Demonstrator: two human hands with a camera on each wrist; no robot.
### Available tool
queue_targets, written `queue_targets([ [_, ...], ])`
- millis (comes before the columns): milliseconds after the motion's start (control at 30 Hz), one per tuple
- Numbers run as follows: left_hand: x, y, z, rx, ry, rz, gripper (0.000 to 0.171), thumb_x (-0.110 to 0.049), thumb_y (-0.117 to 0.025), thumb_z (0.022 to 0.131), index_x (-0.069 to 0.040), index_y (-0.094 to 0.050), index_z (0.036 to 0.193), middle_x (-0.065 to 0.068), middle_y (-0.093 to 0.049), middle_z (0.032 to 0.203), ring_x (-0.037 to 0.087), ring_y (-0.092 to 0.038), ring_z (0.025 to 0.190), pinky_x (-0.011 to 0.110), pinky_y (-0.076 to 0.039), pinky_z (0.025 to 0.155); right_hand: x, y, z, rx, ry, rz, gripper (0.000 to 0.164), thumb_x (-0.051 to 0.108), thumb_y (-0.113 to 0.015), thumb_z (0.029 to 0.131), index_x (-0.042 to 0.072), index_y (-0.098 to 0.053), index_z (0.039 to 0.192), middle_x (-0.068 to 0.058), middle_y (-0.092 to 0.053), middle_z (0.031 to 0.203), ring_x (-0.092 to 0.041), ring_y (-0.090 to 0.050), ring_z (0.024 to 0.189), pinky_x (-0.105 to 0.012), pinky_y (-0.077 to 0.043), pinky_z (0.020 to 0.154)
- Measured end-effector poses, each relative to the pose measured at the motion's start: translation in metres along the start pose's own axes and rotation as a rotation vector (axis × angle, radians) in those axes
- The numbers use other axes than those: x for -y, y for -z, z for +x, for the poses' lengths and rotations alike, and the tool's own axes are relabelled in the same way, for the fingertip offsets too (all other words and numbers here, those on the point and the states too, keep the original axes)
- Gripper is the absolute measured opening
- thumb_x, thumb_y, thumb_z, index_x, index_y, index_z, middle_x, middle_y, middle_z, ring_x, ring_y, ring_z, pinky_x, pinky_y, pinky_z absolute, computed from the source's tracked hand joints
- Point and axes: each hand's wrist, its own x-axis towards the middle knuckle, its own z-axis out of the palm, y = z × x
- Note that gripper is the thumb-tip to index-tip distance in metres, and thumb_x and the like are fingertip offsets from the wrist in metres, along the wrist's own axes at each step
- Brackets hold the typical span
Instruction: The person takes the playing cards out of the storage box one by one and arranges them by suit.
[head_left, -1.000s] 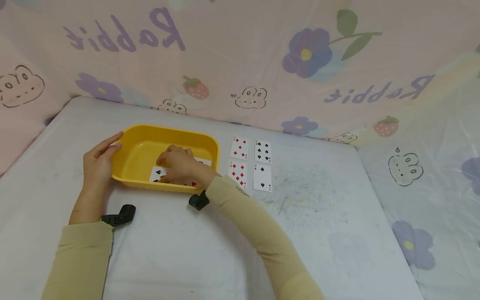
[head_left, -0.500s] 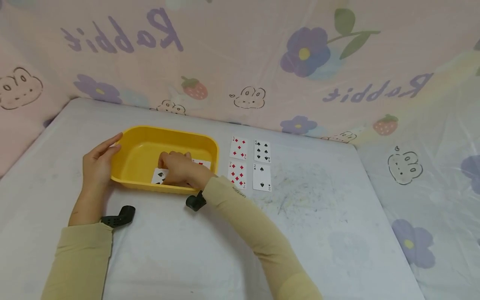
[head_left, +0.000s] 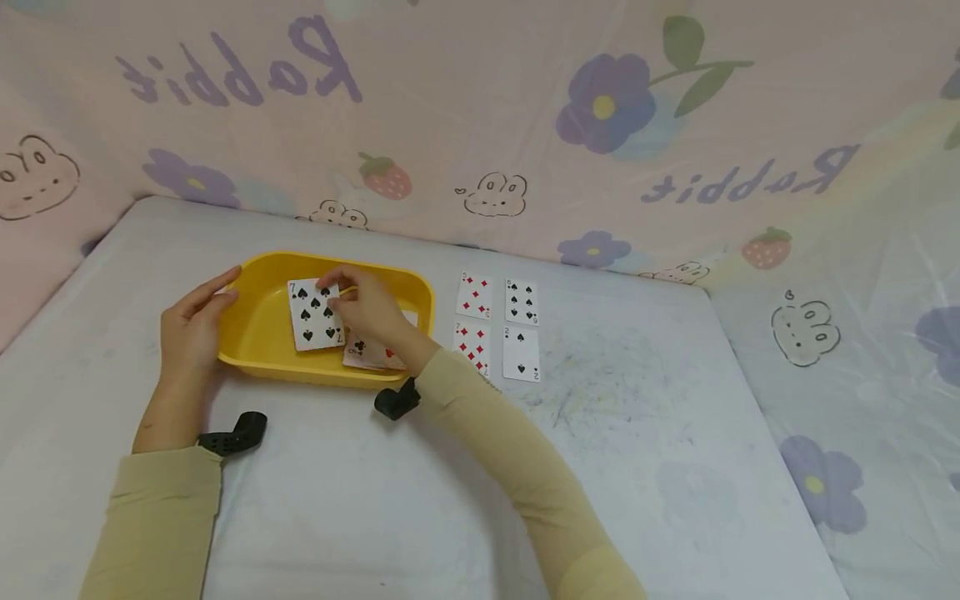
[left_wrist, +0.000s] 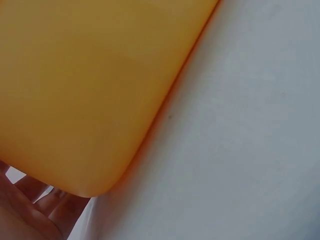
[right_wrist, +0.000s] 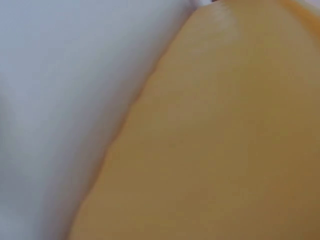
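A yellow plastic tub [head_left: 255,363] stands on the table in the head view. My left hand [head_left: 189,329] grips its left end, thumb and fingers at the rim; the left wrist view shows fingers [left_wrist: 60,207] against the tub's outer corner. Over the tub, my right hand [head_left: 371,312] pinches a seven of spades [head_left: 311,321] by its upper right part, face up. Beneath that hand, several more playing cards [head_left: 362,354] lie in the tub, partly hidden. The right wrist view holds only the tub's outer wall [right_wrist: 210,135] and the table, with no fingers visible.
Right of the tub, face-up cards lie in two rows: five of diamonds [head_left: 475,294], six of spades [head_left: 521,301], seven of diamonds [head_left: 472,346] and two of spades [head_left: 521,354]. A patterned cloth [head_left: 450,125] hangs behind the white table [head_left: 337,500].
My right hand has lifted the seven of spades from the cards in the tub and shifted it up and left. My left hand has stayed at the tub's left end.
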Motion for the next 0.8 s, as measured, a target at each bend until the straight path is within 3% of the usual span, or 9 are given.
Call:
queue_targets([
  [100, -0.001, -0.001, -0.001, 0.002, 0.003, 0.012, 0.035, -0.034, -0.058, 0.095, -0.03, -0.061, 0.13, -0.02, -0.054, 0.135, 0.003, -0.038, 0.13, 0.004, -0.03, 0.103, -0.001, 0.005, 0.0, -0.072, -0.034, 0.134, 0.026, 0.005, -0.062, 0.092, 0.013, -0.066, 0.115, 0.0, -0.06, 0.113, -0.009, -0.058, 0.082, -0.012, -0.048, 0.065],
  [233, 0.0, -0.001, -0.001, 0.002, 0.003, 0.005, 0.035, -0.033, -0.059, 0.095, -0.03, -0.061, 0.13, -0.021, -0.055, 0.134, 0.001, -0.037, 0.131, 0.003, -0.03, 0.102, -0.003, 0.011, -0.003, -0.123, -0.039, 0.216, 0.033, 0.003, -0.065, 0.089, 0.011, -0.064, 0.121, -0.003, -0.057, 0.111, -0.009, -0.057, 0.076, -0.012, -0.05, 0.065],
  [367, 0.0, 0.0, -0.001, 0.006, 0.007, -0.033, 0.035, -0.033, -0.061, 0.094, -0.029, -0.062, 0.129, -0.021, -0.056, 0.132, 0.001, -0.038, 0.129, 0.001, -0.032, 0.099, -0.005, 0.018, -0.008, -0.146, -0.023, 0.241, 0.036, 0.003, -0.065, 0.089, 0.01, -0.063, 0.124, -0.005, -0.058, 0.114, -0.009, -0.059, 0.082, -0.014, -0.053, 0.074],
  [633, -0.001, 0.0, 0.0, 0.002, 0.007, -0.045, 0.034, -0.03, -0.061, 0.094, -0.029, -0.063, 0.128, -0.024, -0.059, 0.126, -0.001, -0.038, 0.129, 0.002, -0.029, 0.101, -0.013, 0.038, -0.021, -0.185, 0.008, 0.214, 0.037, 0.004, -0.065, 0.089, 0.012, -0.062, 0.125, -0.007, -0.062, 0.117, -0.014, -0.064, 0.093, -0.017, -0.054, 0.08],
  [800, -0.001, 0.0, -0.001, 0.006, 0.036, -0.071, 0.036, -0.033, -0.062, 0.093, -0.029, -0.062, 0.128, -0.022, -0.057, 0.131, 0.0, -0.038, 0.129, 0.002, -0.031, 0.101, -0.024, 0.053, -0.029, -0.211, 0.012, 0.243, 0.037, 0.004, -0.065, 0.089, 0.013, -0.063, 0.125, -0.006, -0.062, 0.12, -0.014, -0.064, 0.09, -0.02, -0.055, 0.082],
])
